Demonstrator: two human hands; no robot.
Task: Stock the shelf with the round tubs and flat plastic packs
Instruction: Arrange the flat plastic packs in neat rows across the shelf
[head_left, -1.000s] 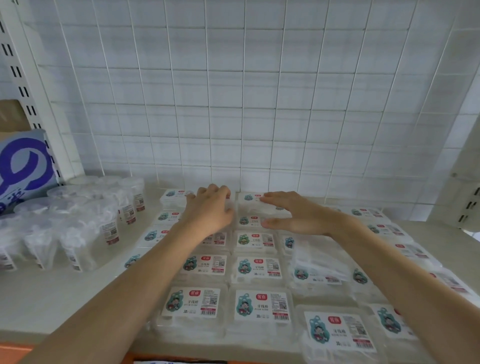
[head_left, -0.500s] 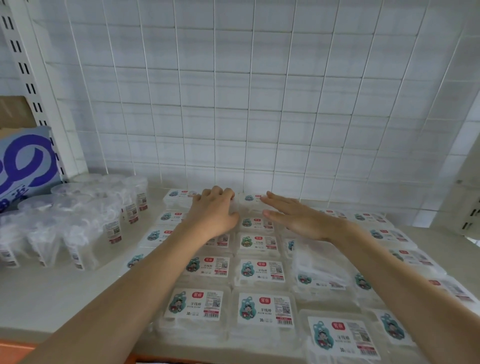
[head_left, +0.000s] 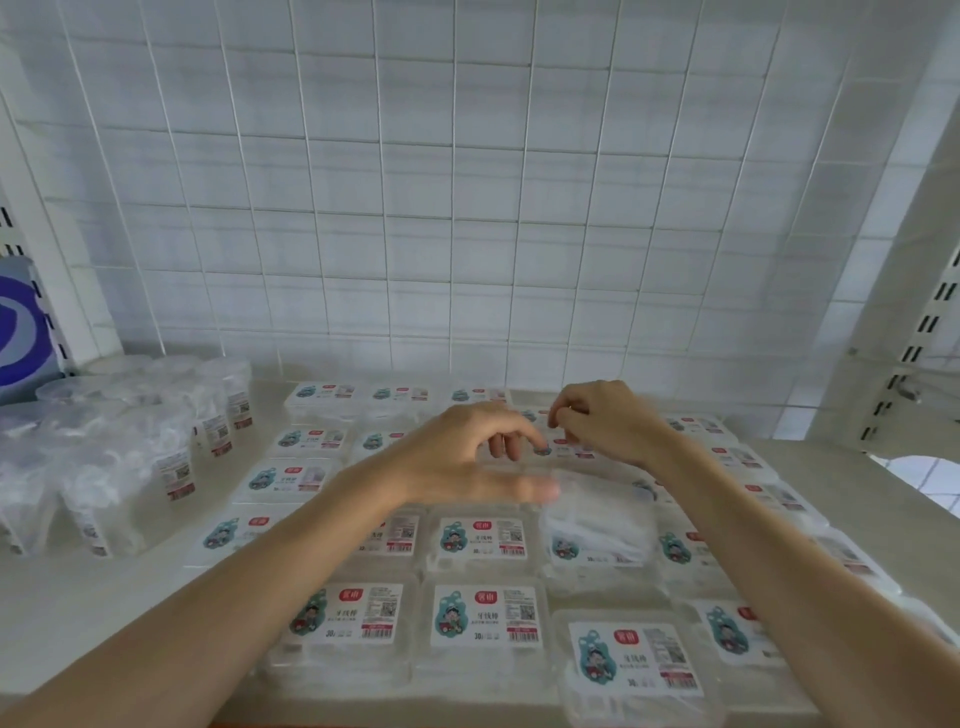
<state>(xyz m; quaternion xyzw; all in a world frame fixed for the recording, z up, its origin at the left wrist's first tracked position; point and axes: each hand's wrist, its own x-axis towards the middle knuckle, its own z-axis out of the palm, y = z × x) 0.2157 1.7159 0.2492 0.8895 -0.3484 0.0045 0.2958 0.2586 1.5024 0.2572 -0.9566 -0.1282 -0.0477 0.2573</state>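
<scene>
The left hand (head_left: 457, 462) hovers in a wide claw, thumb stretched out apart from the down-curved fingers, and nothing shows inside it; its thumb tip is blurred. Just beyond it, the right hand (head_left: 613, 421) has its fingers curled in with the tips bunched together, and I cannot tell whether they pinch anything. Both hands hang over the back middle of the block of flat packs (head_left: 485, 616), which lie label-up in rows on the pale shelf (head_left: 93, 613). One clear pack (head_left: 592, 514) sits askew on top of the block, right of its centre, just under the left thumb. Left of the block stand the round tubs (head_left: 130, 441), wrapped in clear film and clustered together. Farther left of the block is a blue carton (head_left: 21, 332). Behind the block rises a white wire grid (head_left: 467, 208), and to its right a slotted upright (head_left: 904, 291).
</scene>
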